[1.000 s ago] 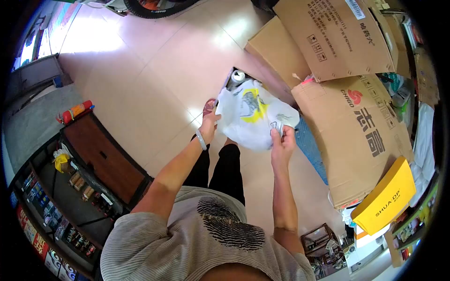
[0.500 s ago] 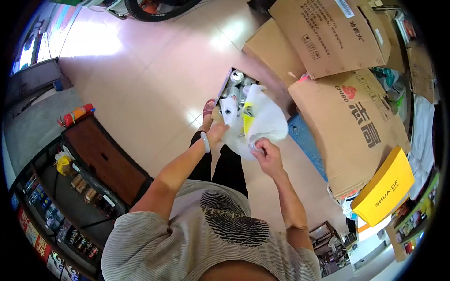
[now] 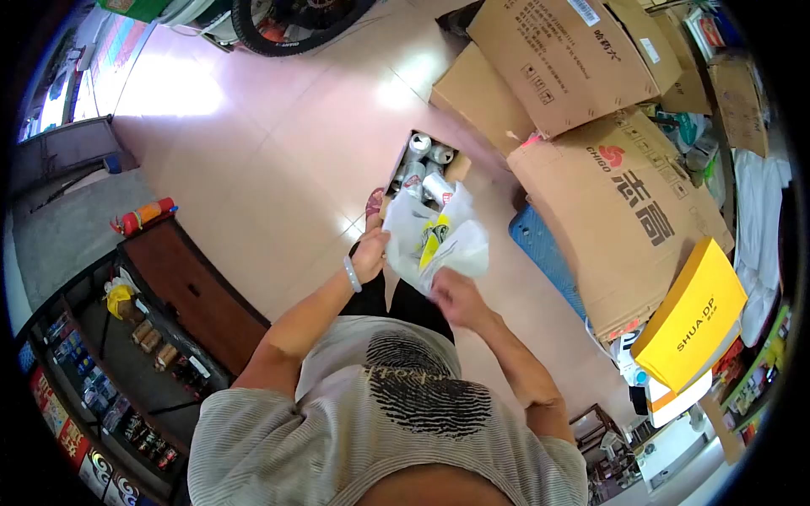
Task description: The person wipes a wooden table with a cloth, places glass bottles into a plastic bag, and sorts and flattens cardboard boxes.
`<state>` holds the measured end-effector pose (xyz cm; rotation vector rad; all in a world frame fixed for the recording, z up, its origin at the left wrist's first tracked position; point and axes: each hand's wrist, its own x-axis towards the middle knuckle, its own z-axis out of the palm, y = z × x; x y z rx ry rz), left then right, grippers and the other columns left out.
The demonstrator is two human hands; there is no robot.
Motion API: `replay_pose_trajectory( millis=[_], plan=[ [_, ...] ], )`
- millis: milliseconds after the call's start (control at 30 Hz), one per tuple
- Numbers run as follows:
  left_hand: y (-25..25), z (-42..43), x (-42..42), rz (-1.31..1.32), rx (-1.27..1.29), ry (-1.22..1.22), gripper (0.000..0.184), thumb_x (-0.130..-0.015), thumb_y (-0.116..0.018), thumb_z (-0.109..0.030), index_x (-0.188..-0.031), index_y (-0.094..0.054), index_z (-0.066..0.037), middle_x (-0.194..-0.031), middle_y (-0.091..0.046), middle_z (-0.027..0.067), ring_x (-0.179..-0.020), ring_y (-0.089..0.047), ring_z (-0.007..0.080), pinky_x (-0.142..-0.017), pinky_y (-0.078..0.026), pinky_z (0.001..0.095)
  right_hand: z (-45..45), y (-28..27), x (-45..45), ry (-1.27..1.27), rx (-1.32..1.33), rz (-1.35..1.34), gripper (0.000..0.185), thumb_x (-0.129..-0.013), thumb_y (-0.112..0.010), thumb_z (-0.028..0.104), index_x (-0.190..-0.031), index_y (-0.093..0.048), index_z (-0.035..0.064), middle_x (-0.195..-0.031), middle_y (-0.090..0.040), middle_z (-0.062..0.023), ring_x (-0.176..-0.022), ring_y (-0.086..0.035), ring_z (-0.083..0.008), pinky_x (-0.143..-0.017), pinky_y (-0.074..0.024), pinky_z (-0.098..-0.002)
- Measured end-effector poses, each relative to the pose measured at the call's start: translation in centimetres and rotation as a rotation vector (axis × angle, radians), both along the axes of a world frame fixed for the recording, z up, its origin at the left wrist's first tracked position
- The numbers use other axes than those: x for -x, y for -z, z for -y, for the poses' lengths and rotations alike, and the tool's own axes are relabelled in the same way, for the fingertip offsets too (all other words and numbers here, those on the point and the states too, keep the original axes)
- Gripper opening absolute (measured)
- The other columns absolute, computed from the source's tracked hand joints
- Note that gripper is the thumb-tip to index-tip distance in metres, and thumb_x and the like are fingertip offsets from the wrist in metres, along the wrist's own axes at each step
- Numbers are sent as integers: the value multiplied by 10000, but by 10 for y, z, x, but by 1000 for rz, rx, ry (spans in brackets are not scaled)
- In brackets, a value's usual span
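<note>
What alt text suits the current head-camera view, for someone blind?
A person's left hand grips a white plastic bag by an open box of silver drink cans, the blurred right hand at the bag's near edge. Cardboard boxes and a yellow SHUA·DP package are at right.

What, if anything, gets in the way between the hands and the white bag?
Nothing visible does. The left hand holds the white bag by its left side; the blurred right hand is at its near edge. The silver cans are beyond the bag.
</note>
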<state>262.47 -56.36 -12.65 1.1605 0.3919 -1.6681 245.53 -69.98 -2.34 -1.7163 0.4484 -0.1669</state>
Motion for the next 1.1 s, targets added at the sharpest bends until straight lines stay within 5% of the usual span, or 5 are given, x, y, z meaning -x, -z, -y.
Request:
replay_pose_trajectory(
  millis=[167, 433, 767, 1000, 1100],
  plan=[
    [-30, -1, 1, 83, 19, -234, 382, -929, -363, -285, -1232, -365, -52, -1211, -475, 92, -1118, -464, 208, -951, -393, 399, 7, 11, 18, 103, 74, -23, 181, -653, -561, -90, -694, -433, 31, -667, -447, -129, -611, -472, -317, -540, -394, -358],
    [-82, -16, 8, 162, 29, -304, 425, -918, -280, -210, -1252, -333, 48, -1266, -436, 141, -1157, -443, 232, -990, -344, 382, 0, -31, 19, 18, 31, 124, 186, -651, -564, -85, -713, -439, 38, -668, -448, -113, -612, -474, -309, -526, -379, -372],
    [-144, -101, -37, 405, -38, -504, 414, -915, -298, -258, -1152, -446, 47, -1143, -522, 135, -1052, -500, 229, -926, -375, 354, -72, -92, -108, -72, -6, 777, 170, -594, -528, -64, -686, -415, 22, -672, -434, -106, -614, -456, -278, -518, -380, -370],
    [-169, -202, -135, 766, -94, -769, 471, -885, -307, -300, -1118, -454, 81, -1137, -508, 202, -1051, -496, 316, -920, -381, 425, -101, -36, -148, -47, 518, 515, 239, -725, -586, 130, -909, -527, -11, -877, -525, -131, -833, -520, -278, -719, -447, -377],
    [-178, -235, -162, 760, -153, -853, 477, -904, -238, -268, -1124, -439, 104, -1125, -513, 248, -1081, -483, 368, -952, -371, 465, -103, 8, -109, 31, 646, 168, 281, -759, -566, 144, -977, -518, -26, -934, -545, -138, -924, -525, -287, -764, -452, -382]
  ],
)
